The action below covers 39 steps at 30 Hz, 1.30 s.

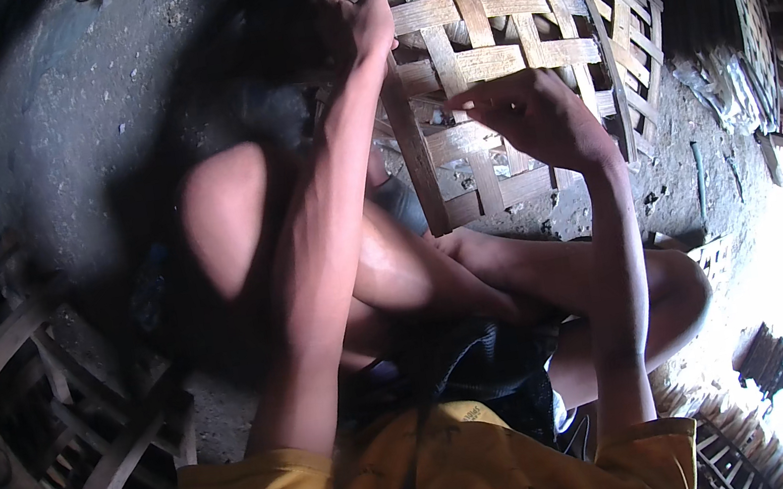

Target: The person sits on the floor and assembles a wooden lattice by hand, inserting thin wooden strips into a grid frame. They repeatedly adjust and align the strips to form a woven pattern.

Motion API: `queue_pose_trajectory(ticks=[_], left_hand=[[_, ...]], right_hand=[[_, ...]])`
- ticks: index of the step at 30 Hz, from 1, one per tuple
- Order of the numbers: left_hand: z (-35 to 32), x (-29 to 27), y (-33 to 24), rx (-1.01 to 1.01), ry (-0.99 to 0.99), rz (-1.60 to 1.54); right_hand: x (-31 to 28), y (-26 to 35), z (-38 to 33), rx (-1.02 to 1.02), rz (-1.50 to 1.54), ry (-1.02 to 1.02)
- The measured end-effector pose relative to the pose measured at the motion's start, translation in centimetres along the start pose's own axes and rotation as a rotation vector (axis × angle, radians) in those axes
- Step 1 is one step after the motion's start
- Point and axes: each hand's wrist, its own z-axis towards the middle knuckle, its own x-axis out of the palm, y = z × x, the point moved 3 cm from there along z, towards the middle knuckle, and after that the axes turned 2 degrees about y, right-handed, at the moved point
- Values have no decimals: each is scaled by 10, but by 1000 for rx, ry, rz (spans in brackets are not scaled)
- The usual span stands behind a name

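A woven bamboo lattice panel [484,62] stands out in front of my legs, its flat strips crossing with square gaps between them. My left hand [361,24] is closed round the panel's left edge strip near the top. My right hand [539,119] is over the panel's lower middle, its fingers bent together and pointing left against the strips. Whatever lies between those fingertips is too dark to make out. Rounded pale shapes show through the upper gaps, mostly hidden by the weave.
Another slatted bamboo piece [630,36] adjoins the panel on the right. Wooden slatted frames [88,437] stand at the lower left. Stacked bamboo pieces [714,399] lie in bright light at the lower right. My bent knees [233,217] are close to the panel, above a rough grey floor [74,119].
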Motion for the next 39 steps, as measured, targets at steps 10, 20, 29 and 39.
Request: queue_pose_trajectory(ticks=[10, 20, 29, 39], left_hand=[[0, -3, -1, 100, -101, 7], [-5, -1, -2, 65, -74, 26], [-7, 2, -4, 6, 25, -66], [-15, 4, -7, -21, 10, -83]], right_hand=[[36, 4, 20, 38, 6, -254], [38, 8, -3, 43, 34, -32], [30, 9, 2, -8, -9, -188], [36, 4, -5, 116, 24, -206]])
